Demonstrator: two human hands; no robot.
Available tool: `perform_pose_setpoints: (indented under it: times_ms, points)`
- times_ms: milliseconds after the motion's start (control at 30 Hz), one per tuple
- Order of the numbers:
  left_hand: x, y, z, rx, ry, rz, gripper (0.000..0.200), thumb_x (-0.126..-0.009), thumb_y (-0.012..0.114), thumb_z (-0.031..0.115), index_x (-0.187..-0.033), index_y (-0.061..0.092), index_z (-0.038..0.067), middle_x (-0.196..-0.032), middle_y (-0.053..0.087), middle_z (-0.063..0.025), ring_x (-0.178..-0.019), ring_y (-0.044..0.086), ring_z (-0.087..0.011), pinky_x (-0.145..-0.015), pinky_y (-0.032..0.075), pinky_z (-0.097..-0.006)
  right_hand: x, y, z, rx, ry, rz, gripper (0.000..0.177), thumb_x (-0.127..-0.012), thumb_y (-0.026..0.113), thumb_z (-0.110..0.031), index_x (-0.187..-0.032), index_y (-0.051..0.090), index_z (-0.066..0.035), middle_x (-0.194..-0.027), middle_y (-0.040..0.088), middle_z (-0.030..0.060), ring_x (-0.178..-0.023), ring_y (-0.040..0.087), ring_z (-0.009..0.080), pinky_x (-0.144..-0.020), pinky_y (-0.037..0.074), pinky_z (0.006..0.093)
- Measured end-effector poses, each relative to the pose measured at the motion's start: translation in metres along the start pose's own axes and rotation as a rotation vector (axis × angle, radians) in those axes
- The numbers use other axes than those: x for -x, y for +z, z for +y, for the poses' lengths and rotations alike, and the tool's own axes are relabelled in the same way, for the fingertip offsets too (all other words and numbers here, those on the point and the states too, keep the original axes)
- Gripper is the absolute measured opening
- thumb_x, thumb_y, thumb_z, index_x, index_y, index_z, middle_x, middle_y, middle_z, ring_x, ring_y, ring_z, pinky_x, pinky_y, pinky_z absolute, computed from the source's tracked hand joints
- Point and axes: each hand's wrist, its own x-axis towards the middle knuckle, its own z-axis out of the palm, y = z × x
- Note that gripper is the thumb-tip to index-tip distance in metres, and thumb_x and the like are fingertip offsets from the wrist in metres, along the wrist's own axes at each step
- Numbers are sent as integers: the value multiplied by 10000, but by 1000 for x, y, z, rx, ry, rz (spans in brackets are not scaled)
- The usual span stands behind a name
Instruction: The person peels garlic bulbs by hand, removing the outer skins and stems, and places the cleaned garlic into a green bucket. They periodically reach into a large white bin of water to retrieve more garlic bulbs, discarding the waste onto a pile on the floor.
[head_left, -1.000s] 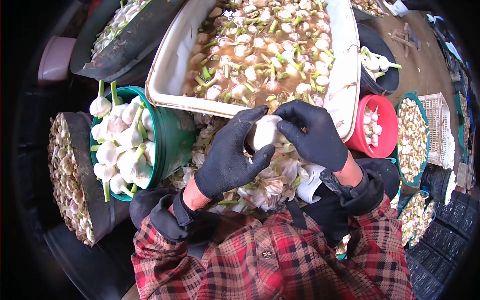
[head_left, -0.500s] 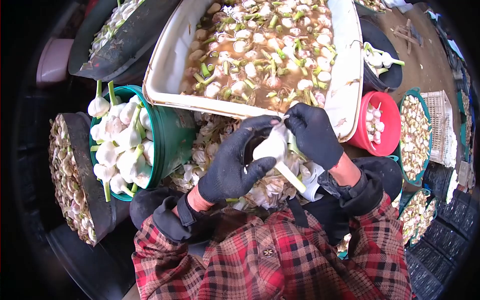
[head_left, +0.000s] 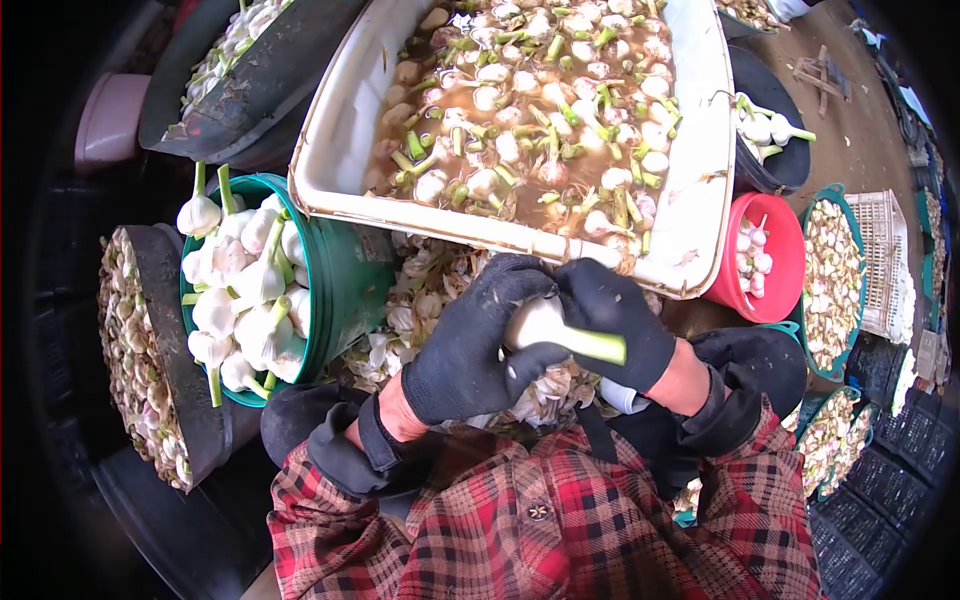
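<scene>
One garlic bulb [head_left: 535, 322] is in hand, in front of the person's body and just below the near edge of a single white tub [head_left: 690, 230]; its one stem points right, to a green cut end. There are two grips, both in black gloves. The left grip [head_left: 475, 340] is clamped on the bulb, its fingers curled over the upper side and its thumb set against the lower side. The right grip [head_left: 615, 320] has its fingers bent in close together beside the bulb's far side, near the left fingertips; whether they pinch the bulb or its skin is hidden, so I cannot tell. The tub holds brown water with bulbs and green stem pieces, too many to count. To the left stands one green bucket [head_left: 345, 290], heaped with about a dozen visible white bulbs, several overlapping, with stems on many. To the right is one red bucket [head_left: 785, 250] with a small cluster of bulbs, too small to count surely. Behind it, one dark basin [head_left: 790, 160] holds a few white bulbs, and farther right stands one pale crate [head_left: 885, 265]. One heap of papery skins [head_left: 425, 290] lies below the tub, partly behind the two grips, and one plaid shirt [head_left: 540, 510] fills the bottom.
</scene>
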Motion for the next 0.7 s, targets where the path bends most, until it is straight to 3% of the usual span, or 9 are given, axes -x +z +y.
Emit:
perform_pose_setpoints:
  times_ms: [133,233,267,367,433,500,567,633,700]
  points:
    - [4,2,-5,361,-284,223,226,-873,649,100,-1038,528,4,-1005,580,-71,-922,563,-119,-770,483,-266,19,29,11,50,26,-176,307,-703,578,-17,-993,498,45,-860,551,216,-705,593,396,-610,497,451]
    - [3,4,-20,397,-307,398,173,-915,599,124,-1033,535,15,-953,583,-58,-826,575,-99,-720,491,-248,25,31,3,65,-31,-352,312,-705,577,-22,-1001,502,40,-863,557,205,-679,600,375,-600,506,435]
    - [0,-10,-18,582,-577,441,176,-931,577,146,-1042,536,17,-926,594,-67,-795,589,-109,-669,496,-247,30,33,-2,52,-76,-478,300,-721,587,-45,-1004,519,26,-874,565,195,-700,617,365,-606,513,424]
    - [-13,-39,-12,1035,-429,593,261,-938,561,174,-1135,503,13,-955,606,-81,-857,614,-166,-658,513,-248,41,39,-14,27,-134,-784,238,-759,600,-92,-979,563,-9,-939,592,186,-760,643,357,-647,523,427]
    - [-5,-47,-23,-637,68,468,284,-941,546,152,-1175,478,8,-992,598,-93,-911,606,-185,-706,527,-281,33,26,-21,69,-80,-855,211,-776,613,-127,-962,587,-32,-992,608,158,-780,640,344,-679,523,436]
    - [-6,-46,-15,-271,-159,550,252,-942,518,96,-1172,484,0,-1017,589,-116,-966,596,-208,-741,533,-313,15,-1,-19,22,-251,-452,268,-787,641,-196,-1001,597,-40,-1006,614,129,-801,635,338,-712,524,425]
    - [-10,-53,-11,1187,-515,649,178,-939,492,40,-1107,523,-10,-1021,584,-118,-933,602,-199,-735,533,-312,-19,-27,-16,-3,-172,-350,293,-797,660,-268,-997,623,-57,-1020,611,102,-801,631,330,-729,515,426]
    - [-1,-53,-17,151,-280,266,137,-944,514,118,-1013,545,4,-959,597,-114,-767,586,-189,-656,469,-297,-61,-54,-6,168,-210,-396,258,-812,648,-277,-951,644,-59,-986,627,121,-806,632,330,-752,502,434]
    - [-1,-47,-13,556,-278,213,112,-940,503,87,-961,548,-14,-914,588,-112,-751,577,-181,-649,462,-291,-101,-49,16,208,-69,-328,205,-813,629,-240,-919,657,-67,-950,645,146,-831,631,339,-759,496,449]
